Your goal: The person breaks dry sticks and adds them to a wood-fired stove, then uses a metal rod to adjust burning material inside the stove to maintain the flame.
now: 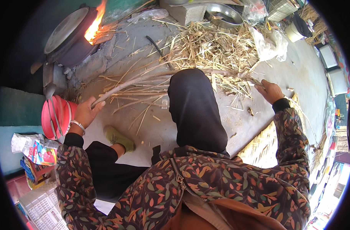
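A long, bent wooden branch point(129, 83) spans the view from side to side, with both hands gripping it. My left hand point(88, 111) is closed around its left end, near a red plastic bucket point(59, 115). At the other end, my right hand point(269, 91) holds the thinner, rougher part. The branch's middle passes the far side of my raised knee point(190, 92) in black trousers, which hides a short stretch of it. Beneath the branch, several thin sticks point(134, 94) lie on the concrete floor. Beyond the knee is a heap of dry straw and stalks point(215, 43).
Flames point(95, 26) rise beside a large lidded pot point(70, 36) on a stove at upper left. Metal tongs point(54, 118) lean in the bucket. A metal basin point(223, 17), plastic bag point(271, 44) and concrete block point(186, 13) border the straw. A woven mat point(259, 141) lies at right.
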`<action>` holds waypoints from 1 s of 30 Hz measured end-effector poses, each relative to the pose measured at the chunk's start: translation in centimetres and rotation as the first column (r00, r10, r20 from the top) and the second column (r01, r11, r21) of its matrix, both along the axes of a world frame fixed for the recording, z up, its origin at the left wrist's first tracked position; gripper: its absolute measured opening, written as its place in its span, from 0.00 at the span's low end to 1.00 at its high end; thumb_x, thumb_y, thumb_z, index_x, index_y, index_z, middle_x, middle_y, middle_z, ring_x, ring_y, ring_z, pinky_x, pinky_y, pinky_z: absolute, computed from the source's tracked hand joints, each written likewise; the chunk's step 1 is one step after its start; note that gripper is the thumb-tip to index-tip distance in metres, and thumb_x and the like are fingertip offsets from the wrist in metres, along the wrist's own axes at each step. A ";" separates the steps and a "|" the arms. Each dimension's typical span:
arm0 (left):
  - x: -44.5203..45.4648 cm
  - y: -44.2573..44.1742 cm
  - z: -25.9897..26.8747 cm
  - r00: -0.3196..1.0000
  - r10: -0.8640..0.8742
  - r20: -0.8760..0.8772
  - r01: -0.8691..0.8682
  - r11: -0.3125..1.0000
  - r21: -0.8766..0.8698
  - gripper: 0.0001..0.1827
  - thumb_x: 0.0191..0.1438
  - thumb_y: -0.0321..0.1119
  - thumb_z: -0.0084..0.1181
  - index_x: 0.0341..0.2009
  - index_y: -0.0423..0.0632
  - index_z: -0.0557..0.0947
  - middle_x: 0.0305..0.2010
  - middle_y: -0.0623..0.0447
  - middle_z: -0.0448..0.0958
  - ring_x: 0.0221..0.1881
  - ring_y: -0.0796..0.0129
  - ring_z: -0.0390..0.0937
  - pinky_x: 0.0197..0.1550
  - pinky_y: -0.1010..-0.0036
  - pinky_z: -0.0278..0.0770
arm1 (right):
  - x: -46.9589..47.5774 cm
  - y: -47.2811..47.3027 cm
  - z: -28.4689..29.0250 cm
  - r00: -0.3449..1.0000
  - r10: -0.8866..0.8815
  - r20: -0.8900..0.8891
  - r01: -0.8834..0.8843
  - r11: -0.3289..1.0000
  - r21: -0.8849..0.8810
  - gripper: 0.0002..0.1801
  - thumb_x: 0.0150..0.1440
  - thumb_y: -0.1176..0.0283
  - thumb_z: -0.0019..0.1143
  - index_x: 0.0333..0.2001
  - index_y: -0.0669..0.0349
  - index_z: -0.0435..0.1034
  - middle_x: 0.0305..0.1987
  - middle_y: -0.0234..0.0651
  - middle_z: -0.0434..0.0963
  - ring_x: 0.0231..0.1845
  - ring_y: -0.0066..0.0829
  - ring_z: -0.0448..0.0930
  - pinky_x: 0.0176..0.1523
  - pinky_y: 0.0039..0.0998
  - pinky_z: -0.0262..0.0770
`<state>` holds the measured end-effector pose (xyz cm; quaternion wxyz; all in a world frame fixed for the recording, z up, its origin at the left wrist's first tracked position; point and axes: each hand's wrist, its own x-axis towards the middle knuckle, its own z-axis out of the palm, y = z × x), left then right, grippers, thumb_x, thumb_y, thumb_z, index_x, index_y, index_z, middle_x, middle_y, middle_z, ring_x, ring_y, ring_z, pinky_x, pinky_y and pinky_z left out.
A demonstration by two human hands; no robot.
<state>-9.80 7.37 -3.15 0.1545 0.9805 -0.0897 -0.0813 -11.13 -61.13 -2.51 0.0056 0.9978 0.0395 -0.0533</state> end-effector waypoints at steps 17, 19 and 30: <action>-4.4 -3.0 0.6 0.976 0.188 0.114 -0.208 0.958 0.199 0.30 0.57 0.62 0.45 0.28 0.44 0.75 0.24 0.38 0.76 0.29 0.38 0.74 0.31 0.48 0.69 | -8.9 6.8 5.3 0.975 -0.167 0.148 0.191 0.968 -0.162 0.25 0.59 0.48 0.47 0.26 0.60 0.67 0.20 0.50 0.74 0.27 0.54 0.77 0.31 0.50 0.71; -4.6 -2.9 0.7 0.977 0.195 0.089 -0.209 0.958 0.195 0.30 0.58 0.62 0.44 0.29 0.45 0.74 0.24 0.38 0.75 0.30 0.38 0.74 0.31 0.49 0.68 | -9.8 7.6 5.4 0.973 -0.191 0.130 0.211 0.964 -0.164 0.24 0.60 0.49 0.47 0.25 0.61 0.66 0.20 0.51 0.73 0.26 0.55 0.76 0.29 0.50 0.70; -1.5 -6.1 2.6 0.985 0.115 0.127 -0.145 0.954 0.262 0.29 0.58 0.62 0.44 0.31 0.45 0.74 0.25 0.37 0.76 0.30 0.38 0.75 0.32 0.47 0.69 | -16.2 14.4 2.4 0.965 -0.232 -0.123 0.256 0.933 0.254 0.16 0.62 0.60 0.45 0.34 0.64 0.61 0.22 0.61 0.73 0.28 0.63 0.75 0.33 0.57 0.68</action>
